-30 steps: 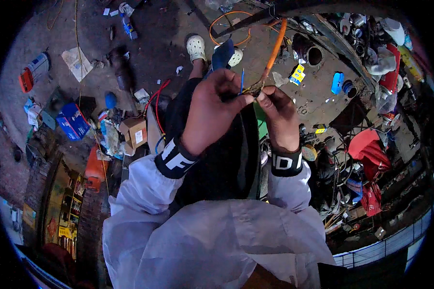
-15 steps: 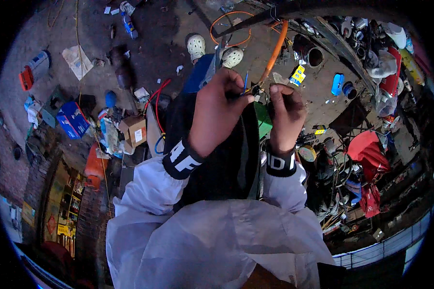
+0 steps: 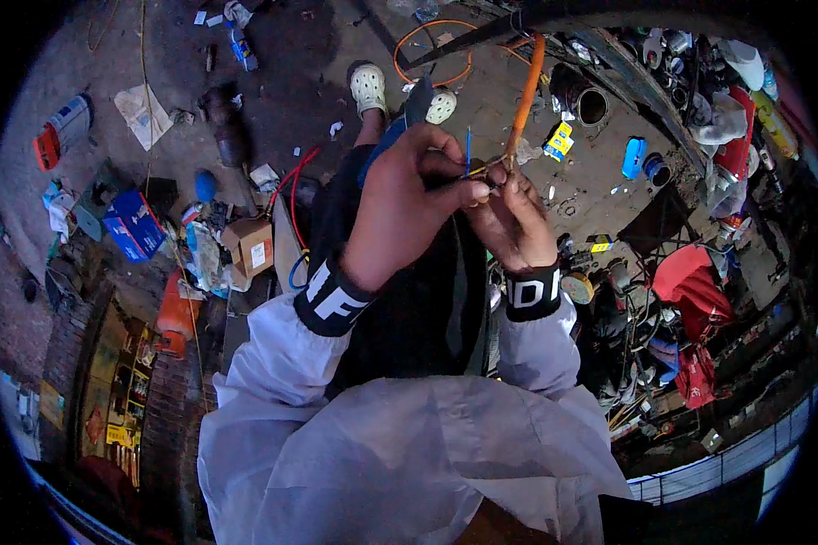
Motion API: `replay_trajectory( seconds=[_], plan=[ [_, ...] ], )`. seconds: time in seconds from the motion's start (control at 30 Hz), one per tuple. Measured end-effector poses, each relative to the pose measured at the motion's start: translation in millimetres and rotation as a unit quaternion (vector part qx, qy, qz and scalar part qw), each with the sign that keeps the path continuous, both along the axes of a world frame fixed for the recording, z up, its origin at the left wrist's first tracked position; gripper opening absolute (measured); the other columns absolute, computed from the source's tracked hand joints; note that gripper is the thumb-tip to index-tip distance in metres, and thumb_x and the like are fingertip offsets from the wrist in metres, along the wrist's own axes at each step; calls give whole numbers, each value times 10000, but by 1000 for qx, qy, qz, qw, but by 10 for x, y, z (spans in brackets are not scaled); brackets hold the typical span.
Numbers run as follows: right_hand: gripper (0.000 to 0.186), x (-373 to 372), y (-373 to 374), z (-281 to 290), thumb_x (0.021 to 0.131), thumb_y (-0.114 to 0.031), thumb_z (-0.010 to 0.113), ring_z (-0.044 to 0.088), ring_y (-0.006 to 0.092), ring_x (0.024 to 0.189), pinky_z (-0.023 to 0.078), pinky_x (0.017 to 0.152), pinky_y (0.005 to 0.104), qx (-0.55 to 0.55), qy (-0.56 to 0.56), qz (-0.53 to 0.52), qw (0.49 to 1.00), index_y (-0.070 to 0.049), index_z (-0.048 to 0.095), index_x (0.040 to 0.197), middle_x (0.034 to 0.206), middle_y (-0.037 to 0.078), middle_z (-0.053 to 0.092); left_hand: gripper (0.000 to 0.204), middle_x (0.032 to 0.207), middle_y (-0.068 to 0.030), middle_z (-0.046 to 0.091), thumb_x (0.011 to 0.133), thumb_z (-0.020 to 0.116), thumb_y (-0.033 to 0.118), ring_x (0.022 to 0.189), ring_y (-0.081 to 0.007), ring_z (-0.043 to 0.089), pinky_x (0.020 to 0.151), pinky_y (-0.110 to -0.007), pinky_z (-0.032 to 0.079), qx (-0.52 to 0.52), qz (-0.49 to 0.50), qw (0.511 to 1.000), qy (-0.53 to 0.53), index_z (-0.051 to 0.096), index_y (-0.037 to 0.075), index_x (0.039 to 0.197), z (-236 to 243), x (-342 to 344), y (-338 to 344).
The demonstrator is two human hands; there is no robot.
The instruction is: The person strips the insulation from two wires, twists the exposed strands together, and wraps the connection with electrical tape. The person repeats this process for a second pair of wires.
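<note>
An orange cable (image 3: 525,100) hangs down from the upper right, and thin wires come out of its end. One, a blue wire (image 3: 468,150), sticks up beside the fingers; a yellow wire (image 3: 483,170) runs across toward the cable. My left hand (image 3: 409,195) is closed in a pinch at these wires, its thumb and fingertips meeting around them. Just below the cable end, my right hand (image 3: 518,222) is closed with its fingertips at the wires, close against the left thumb. Fingers hide the exact points of grip.
White clogs (image 3: 368,88) are on the feet ahead. Round them the floor holds an orange hose loop (image 3: 400,59), a metal cylinder (image 3: 593,106), and a blue box (image 3: 134,225). A cardboard box (image 3: 248,245) and an orange gas cylinder (image 3: 178,313) stand left; red cloth (image 3: 691,286) and clutter lie right.
My right hand has moved left and slightly down, from apart to close against my left hand. The cable end has shifted right and the yellow wire shows more clearly.
</note>
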State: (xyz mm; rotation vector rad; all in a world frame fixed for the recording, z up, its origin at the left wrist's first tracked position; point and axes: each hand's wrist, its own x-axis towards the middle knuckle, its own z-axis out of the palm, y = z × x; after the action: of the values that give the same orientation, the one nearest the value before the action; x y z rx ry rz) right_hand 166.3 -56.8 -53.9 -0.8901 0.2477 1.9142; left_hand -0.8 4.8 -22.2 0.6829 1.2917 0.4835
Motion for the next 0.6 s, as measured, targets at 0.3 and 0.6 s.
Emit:
replay_trajectory(
  seconds=[0.3, 0.6],
  plan=[
    [332, -142, 202, 250, 937, -329, 620, 516, 106, 907, 387, 832, 258, -33, -327, 58, 943, -17, 598, 1048, 967, 29, 590, 335, 938, -17, 599, 748, 767, -22, 880, -103, 614, 787, -254, 508, 55, 34, 996, 62, 532, 36, 980, 10, 23, -50],
    [103, -215, 288, 359, 857, -86, 683, 561, 81, 773, 431, 723, 228, -5, -468, 179, 865, 6, 647, 881, 815, 26, 642, 366, 876, -125, 625, 698, 753, -37, 833, -263, 657, 727, -334, 520, 192, 6, 970, 148, 538, 27, 988, 29, 58, -100]
  ],
)
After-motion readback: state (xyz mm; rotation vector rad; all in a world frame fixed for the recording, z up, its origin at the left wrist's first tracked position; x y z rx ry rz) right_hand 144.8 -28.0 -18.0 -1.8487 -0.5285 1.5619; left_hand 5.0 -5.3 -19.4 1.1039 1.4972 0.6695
